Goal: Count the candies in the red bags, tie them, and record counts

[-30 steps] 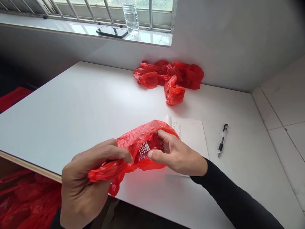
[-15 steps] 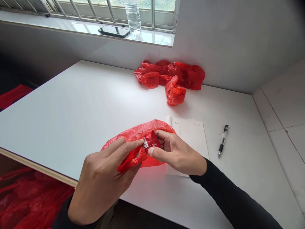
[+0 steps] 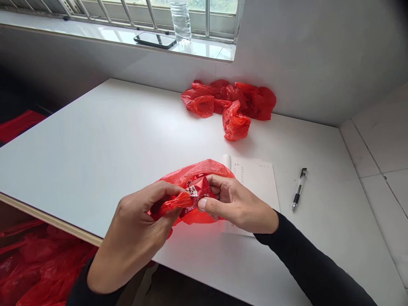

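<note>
My left hand [image 3: 140,225] pinches the gathered edge of a thin red plastic bag [image 3: 204,168] over the table's front part. Between both hands sits a small shiny red packet [image 3: 200,189] with white lettering, partly inside the bag's opening. My right hand [image 3: 236,204] grips the packet's right end between thumb and fingers. The bag's lower part bulges behind the packet and covers part of an open notebook [image 3: 259,182]. Bag folds hide the packet's left end.
Crumpled red plastic bags [image 3: 236,127] lie against the wall. A pen [image 3: 299,189] rests right of the notebook. On the windowsill are a phone [image 3: 155,40] and a clear water bottle [image 3: 181,25]. More red bags [image 3: 47,263] fill the space below the table's left edge [image 3: 51,219].
My left hand has shifted its hold, its fingers drawing back left from the packet and closing on the bag's edge. More of the packet's printed face shows. My right hand stays nearly in place.
</note>
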`<state>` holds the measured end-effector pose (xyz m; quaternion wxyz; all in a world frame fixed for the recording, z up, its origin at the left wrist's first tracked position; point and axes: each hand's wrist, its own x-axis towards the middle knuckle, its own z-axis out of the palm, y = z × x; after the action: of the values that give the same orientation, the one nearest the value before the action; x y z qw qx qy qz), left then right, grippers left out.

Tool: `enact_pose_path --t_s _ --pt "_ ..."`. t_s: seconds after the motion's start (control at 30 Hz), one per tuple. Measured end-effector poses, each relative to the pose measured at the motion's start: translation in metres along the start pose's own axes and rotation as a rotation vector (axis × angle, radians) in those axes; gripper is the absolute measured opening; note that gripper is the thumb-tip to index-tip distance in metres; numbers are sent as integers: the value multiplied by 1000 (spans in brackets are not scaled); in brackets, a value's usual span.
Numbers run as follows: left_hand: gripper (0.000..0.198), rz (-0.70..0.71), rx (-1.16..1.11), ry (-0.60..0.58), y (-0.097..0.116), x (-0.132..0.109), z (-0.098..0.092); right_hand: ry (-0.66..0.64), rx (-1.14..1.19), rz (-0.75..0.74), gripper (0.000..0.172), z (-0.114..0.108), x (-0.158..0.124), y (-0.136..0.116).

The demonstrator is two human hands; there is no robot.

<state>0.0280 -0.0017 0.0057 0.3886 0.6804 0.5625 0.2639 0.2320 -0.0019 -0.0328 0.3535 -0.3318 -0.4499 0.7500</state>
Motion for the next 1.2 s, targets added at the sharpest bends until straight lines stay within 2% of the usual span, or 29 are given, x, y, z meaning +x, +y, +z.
enact_pose_path --t_s 0.17,0.33,0.47,0.63,0.87,1.0,1.2 --pt "13 -92 -56 -26 2 2 -2 -5 11 33 22 -2 1 1" --pt "10 -33 -44 -79 -5 5 -7 -24 8 41 21 -4 1 2" --pt "11 -20 -33 -76 -5 6 -6 -30 18 36 19 -5 1 2" --pt "13 -71 -67 -10 0 4 -1 -28 5 39 20 -6 2 2" --pt "16 -67 -82 -115 -3 6 -6 -30 4 42 21 -7 3 4" --pt "16 -104 -79 -109 -3 6 -6 -29 3 49 19 -7 3 4" --pt "15 -73 -72 -102 -2 6 -5 -23 -2 43 16 -7 3 2"
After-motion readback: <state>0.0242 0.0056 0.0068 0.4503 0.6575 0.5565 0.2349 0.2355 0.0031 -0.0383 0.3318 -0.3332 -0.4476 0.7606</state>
